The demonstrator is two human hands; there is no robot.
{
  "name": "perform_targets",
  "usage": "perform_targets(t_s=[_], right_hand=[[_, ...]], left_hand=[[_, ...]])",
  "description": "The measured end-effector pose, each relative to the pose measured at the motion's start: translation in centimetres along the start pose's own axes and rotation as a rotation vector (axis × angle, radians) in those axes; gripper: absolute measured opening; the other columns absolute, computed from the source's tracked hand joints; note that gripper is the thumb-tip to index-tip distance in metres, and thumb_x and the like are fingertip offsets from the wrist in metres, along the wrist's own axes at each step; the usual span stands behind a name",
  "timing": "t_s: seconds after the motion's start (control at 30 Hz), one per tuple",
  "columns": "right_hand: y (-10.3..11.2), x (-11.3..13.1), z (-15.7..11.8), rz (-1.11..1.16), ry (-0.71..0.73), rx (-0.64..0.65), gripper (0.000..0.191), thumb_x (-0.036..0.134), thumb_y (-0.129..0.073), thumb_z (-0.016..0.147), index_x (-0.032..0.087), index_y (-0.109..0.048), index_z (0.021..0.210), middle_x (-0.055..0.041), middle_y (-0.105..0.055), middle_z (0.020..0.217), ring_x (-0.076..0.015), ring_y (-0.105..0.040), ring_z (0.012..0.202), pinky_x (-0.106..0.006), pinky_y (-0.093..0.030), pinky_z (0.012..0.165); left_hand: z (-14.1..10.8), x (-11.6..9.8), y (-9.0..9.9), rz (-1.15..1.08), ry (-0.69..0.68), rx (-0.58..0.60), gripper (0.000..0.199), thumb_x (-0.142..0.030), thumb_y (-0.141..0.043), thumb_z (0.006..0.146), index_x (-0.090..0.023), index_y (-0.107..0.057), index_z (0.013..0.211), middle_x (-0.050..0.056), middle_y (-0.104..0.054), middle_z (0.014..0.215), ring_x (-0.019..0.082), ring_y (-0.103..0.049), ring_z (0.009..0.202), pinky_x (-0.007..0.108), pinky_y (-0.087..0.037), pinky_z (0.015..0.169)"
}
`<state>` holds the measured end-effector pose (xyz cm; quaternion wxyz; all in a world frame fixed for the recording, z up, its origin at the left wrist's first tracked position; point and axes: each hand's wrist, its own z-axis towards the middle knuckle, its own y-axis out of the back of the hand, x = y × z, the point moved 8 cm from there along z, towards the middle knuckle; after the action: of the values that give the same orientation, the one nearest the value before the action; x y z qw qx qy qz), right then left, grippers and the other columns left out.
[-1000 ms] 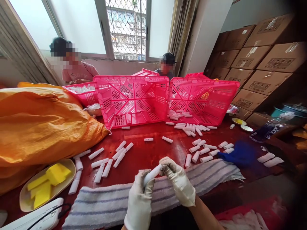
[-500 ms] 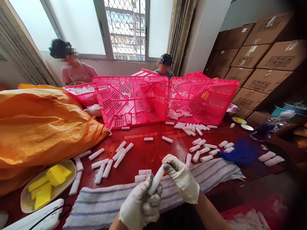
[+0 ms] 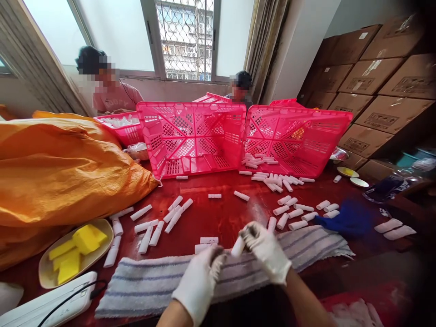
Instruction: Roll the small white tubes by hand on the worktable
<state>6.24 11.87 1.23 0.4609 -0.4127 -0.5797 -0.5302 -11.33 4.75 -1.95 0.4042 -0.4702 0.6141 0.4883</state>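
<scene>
My right hand (image 3: 266, 250), in a white work glove with dirty fingertips, pinches the upper end of a short white tube (image 3: 237, 247). The tube tilts down to the left above a striped towel (image 3: 153, 281). My left hand (image 3: 200, 279), gloved too, is beside the tube's lower end and apart from it. Its fingers are curled in; whether anything lies inside them is hidden. Just beyond my left hand, two white tubes (image 3: 208, 240) lie on the red table (image 3: 225, 218). More tubes (image 3: 175, 218) with small dark marks lie to the left, and another group (image 3: 296, 213) to the right.
Two pink crates (image 3: 194, 136) lie tipped on their sides at the back, tubes spilling from the right one. An orange sack (image 3: 68, 168), a dish (image 3: 42, 272) of yellow sponges and a white power strip (image 3: 68, 299) are left. A blue cloth (image 3: 344, 218) lies right. Two people sit behind.
My left hand has come off the tube and turned back-up. My right hand keeps the tube and has moved slightly right. The whole view has shifted a little.
</scene>
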Motion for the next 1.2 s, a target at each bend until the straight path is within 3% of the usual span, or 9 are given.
perform_targets(t_s=[0.1, 0.2, 0.27, 0.4, 0.47, 0.6, 0.73, 0.93, 1.2], right_hand=[[7.2, -0.4, 3.9, -0.144, 0.052, -0.457, 0.045, 0.048, -0.066, 0.068, 0.018, -0.055, 0.099, -0.0015, -0.06, 0.073, -0.018, -0.057, 0.064, -0.031, -0.046, 0.062], [8.5, 0.5, 5.5, -0.41, 0.149, -0.651, 0.049, 0.041, -0.062, 0.073, 0.017, -0.054, 0.115, -0.0074, -0.064, 0.09, -0.0219, -0.061, 0.076, -0.036, -0.047, 0.072], [4.4, 0.8, 5.9, -0.539, 0.234, -0.464, 0.033, 0.035, -0.056, 0.079, 0.018, -0.061, 0.107, -0.009, -0.066, 0.095, -0.0222, -0.062, 0.082, -0.036, -0.047, 0.078], [-8.7, 0.1, 3.7, -0.7, 0.397, 0.26, 0.013, 0.026, -0.054, 0.083, 0.023, -0.065, 0.087, -0.0041, -0.067, 0.085, -0.0189, -0.061, 0.078, -0.029, -0.045, 0.069], [-11.9, -0.4, 2.8, -0.771, 0.417, 0.391, 0.008, 0.024, -0.057, 0.081, 0.024, -0.065, 0.08, -0.002, -0.064, 0.076, -0.0183, -0.059, 0.072, -0.028, -0.041, 0.062], [-11.6, -0.9, 3.5, -0.718, 0.365, 0.327, 0.011, 0.017, -0.055, 0.08, 0.023, -0.063, 0.084, -0.0012, -0.06, 0.07, -0.0169, -0.057, 0.064, -0.028, -0.039, 0.059], [-8.4, 0.0, 3.8, -0.507, 0.287, 0.182, 0.013, 0.021, -0.044, 0.087, 0.02, -0.053, 0.096, -0.0016, -0.059, 0.076, -0.0137, -0.058, 0.062, -0.025, -0.044, 0.059], [-4.6, 3.1, 1.7, 0.473, 0.162, -0.023, 0.027, 0.044, -0.063, 0.078, 0.022, -0.048, 0.08, 0.0048, -0.052, 0.061, -0.0091, -0.044, 0.045, -0.022, -0.037, 0.044], [-5.8, 2.7, -0.2, 0.407, 0.119, 0.059, 0.032, 0.049, -0.069, 0.073, 0.02, -0.057, 0.078, -0.0002, -0.057, 0.073, -0.014, -0.053, 0.068, -0.026, -0.047, 0.063]], left_hand=[[1.0, 0.7, 4.7, 0.359, -0.075, -0.261, 0.031, -0.031, -0.053, 0.085, -0.015, -0.06, 0.111, 0.011, -0.062, 0.109, 0.023, -0.056, 0.103, 0.037, -0.04, 0.095], [1.8, 0.1, 5.6, 0.656, -0.118, -0.242, 0.027, -0.022, -0.058, 0.081, -0.016, -0.065, 0.106, 0.01, -0.063, 0.107, 0.024, -0.057, 0.1, 0.037, -0.042, 0.092], [2.3, -0.5, 4.6, 0.841, -0.112, -0.166, 0.021, -0.023, -0.059, 0.08, -0.019, -0.069, 0.098, 0.009, -0.064, 0.104, 0.026, -0.057, 0.097, 0.039, -0.043, 0.087], [3.0, -0.6, 2.9, 1.07, -0.006, -0.046, 0.022, -0.028, -0.059, 0.08, -0.021, -0.07, 0.097, 0.011, -0.065, 0.1, 0.032, -0.058, 0.094, 0.041, -0.046, 0.078], [3.2, -0.2, 3.3, 1.077, 0.032, -0.045, 0.024, -0.026, -0.061, 0.078, -0.02, -0.069, 0.099, 0.012, -0.065, 0.103, 0.032, -0.058, 0.095, 0.041, -0.046, 0.079], [2.9, 0.8, 5.7, 0.85, 0.046, -0.157, 0.023, -0.02, -0.055, 0.081, -0.016, -0.064, 0.101, 0.013, -0.066, 0.102, 0.028, -0.06, 0.097, 0.04, -0.044, 0.086], [2.1, 1.5, 6.8, 0.269, -0.011, -0.265, 0.025, -0.027, -0.054, 0.083, -0.016, -0.055, 0.105, 0.011, -0.066, 0.104, 0.022, -0.062, 0.098, 0.034, -0.044, 0.089], [0.9, 0.1, 3.1, -0.189, -0.032, -0.112, 0.04, -0.047, -0.056, 0.083, -0.017, -0.055, 0.11, 0.006, -0.065, 0.097, 0.017, -0.059, 0.083, 0.026, -0.046, 0.072], [0.1, -1.1, 0.5, -0.251, -0.008, -0.084, 0.043, -0.056, -0.052, 0.083, -0.016, -0.058, 0.095, -0.003, -0.052, 0.068, 0.007, -0.035, 0.05, 0.02, -0.028, 0.045]])
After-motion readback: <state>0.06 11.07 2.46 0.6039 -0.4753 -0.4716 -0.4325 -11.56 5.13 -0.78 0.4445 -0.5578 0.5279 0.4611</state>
